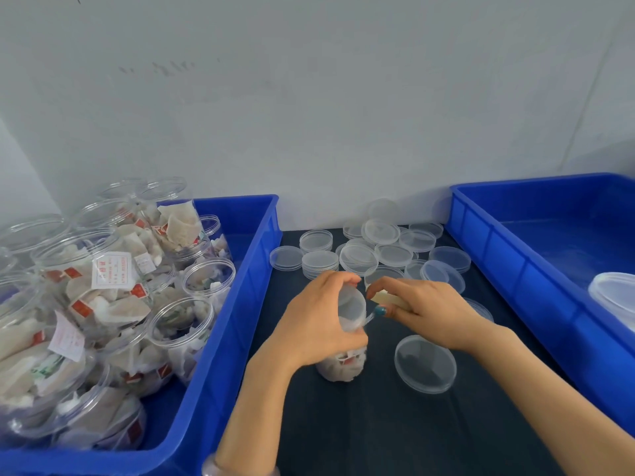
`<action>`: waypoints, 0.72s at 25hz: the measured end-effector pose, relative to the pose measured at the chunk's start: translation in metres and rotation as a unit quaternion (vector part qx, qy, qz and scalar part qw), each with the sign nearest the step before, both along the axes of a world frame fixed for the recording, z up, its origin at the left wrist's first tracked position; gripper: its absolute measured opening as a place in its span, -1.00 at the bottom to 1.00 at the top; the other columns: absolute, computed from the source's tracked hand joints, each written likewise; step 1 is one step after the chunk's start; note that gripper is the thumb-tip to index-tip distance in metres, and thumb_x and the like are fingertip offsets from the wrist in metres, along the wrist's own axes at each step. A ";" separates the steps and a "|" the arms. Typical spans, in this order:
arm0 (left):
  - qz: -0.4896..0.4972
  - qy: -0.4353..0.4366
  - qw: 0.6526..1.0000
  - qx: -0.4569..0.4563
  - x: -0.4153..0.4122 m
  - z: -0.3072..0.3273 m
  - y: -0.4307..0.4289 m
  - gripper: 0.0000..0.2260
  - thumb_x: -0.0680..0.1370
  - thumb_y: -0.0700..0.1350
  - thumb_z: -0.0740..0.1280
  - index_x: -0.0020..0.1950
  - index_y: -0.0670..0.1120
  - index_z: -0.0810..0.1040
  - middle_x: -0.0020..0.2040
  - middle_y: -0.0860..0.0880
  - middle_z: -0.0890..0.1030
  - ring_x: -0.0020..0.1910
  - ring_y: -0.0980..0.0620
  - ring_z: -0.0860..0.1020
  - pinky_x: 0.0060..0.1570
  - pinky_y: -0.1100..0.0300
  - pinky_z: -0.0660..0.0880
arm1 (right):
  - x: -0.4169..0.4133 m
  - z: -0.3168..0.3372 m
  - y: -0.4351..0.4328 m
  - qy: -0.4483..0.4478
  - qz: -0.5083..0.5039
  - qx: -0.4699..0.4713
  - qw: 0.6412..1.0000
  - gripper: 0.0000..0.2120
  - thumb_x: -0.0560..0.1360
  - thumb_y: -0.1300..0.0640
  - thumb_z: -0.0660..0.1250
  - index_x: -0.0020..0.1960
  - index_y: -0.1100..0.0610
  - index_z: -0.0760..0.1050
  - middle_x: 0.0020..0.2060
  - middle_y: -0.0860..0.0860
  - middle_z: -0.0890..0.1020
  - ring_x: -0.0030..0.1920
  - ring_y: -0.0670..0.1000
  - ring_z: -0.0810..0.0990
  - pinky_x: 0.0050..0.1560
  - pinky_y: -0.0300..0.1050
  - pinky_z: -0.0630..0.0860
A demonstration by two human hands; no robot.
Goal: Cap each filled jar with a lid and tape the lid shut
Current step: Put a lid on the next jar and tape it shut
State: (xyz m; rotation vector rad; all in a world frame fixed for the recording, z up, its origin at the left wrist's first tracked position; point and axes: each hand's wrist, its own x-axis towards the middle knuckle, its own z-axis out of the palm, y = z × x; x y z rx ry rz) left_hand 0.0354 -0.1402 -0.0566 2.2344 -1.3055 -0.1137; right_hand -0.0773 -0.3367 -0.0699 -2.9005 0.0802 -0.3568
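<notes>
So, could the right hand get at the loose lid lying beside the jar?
Probably yes: the loose lid lies uncovered close by the right hand, though that hand holds tape.

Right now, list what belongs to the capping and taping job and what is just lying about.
In the job: jar in left hand, its lid, tape in right hand, open filled jars in left bin, spare lids.
Lying about: right bin, pale container in it.

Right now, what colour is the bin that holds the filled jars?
The bin is bright blue, seen best in the head view.
</notes>
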 end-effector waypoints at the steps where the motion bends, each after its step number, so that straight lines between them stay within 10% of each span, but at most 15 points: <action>1: -0.018 0.014 1.000 -0.002 0.002 0.001 0.000 -0.31 0.35 0.06 0.52 0.41 0.18 0.31 0.31 0.24 0.39 0.25 0.19 0.40 0.23 0.18 0.43 | 0.002 -0.001 0.001 -0.006 -0.003 -0.012 1.000 -0.77 0.61 -0.19 0.15 0.26 -0.25 0.33 0.00 -0.19 0.59 -0.12 -0.09 0.54 -0.23 -0.14 0.45; 8: -0.045 0.010 0.997 -0.055 0.009 0.004 -0.012 -0.35 0.29 0.24 0.58 0.29 0.14 0.43 0.12 0.26 0.53 0.15 0.27 0.46 0.16 0.28 0.40 | 0.016 -0.002 0.006 -0.011 -0.024 0.009 1.000 -0.65 0.57 -0.22 0.21 0.30 -0.11 0.40 -0.11 -0.22 0.52 -0.06 -0.01 0.57 -0.16 -0.07 0.46; 12: -0.065 0.012 0.996 -0.068 0.012 0.004 -0.013 -0.52 0.34 0.00 0.56 0.20 0.13 0.49 0.05 0.23 0.56 0.10 0.31 0.45 0.03 0.41 0.36 | 0.012 0.002 0.005 0.006 -0.006 0.049 0.999 -0.64 0.58 -0.21 0.22 0.25 -0.02 0.45 -0.12 -0.14 0.57 -0.08 -0.01 0.55 -0.04 0.01 0.50; 18: -0.072 -0.090 0.993 -0.021 0.008 0.007 -0.017 -0.54 0.38 0.08 0.46 0.22 0.03 0.44 0.12 0.19 0.48 0.15 0.14 0.44 0.26 0.22 0.28 | 0.004 0.000 0.006 0.021 0.010 -0.025 0.999 -0.64 0.68 -0.01 0.05 0.47 -0.10 0.31 -0.04 -0.07 0.50 -0.08 -0.01 0.51 -0.06 -0.02 0.46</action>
